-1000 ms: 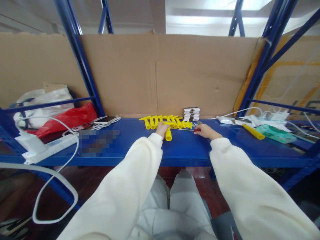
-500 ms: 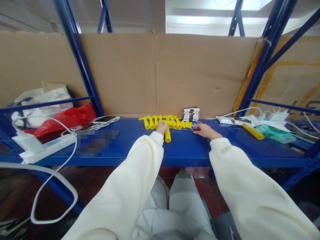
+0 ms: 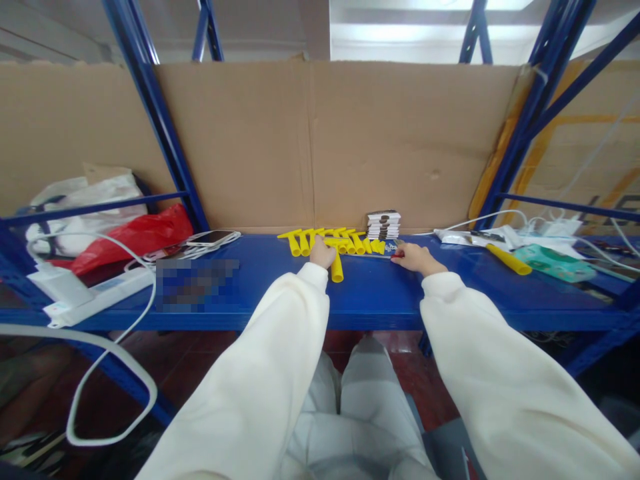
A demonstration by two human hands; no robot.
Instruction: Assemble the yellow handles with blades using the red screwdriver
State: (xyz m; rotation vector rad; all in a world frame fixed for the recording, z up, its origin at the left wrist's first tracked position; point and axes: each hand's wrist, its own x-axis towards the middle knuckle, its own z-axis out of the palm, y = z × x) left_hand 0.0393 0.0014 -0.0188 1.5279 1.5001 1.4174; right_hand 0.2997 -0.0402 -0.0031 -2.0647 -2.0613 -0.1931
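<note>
"Fingers on the left hand look curled snug around the yellow T piece. What about the others?"

"On the right hand, they're pinched close on a little red thing. A thin rod seems to poke out of it."

"Where's the T piece?"

"In front of the white stack, to its left. The red thing is in front of the stack, to its right."

"What could go wrong?"

"If the left grip is too loose, the T piece might twist, since its leg looks round. Then the rod could slip and jab the left hand. I can't tell if the tip touches the piece."

"Anything else?"

"The row of yellow pieces, left of the stack, is just beside that hand. One bump might roll them about."
</note>
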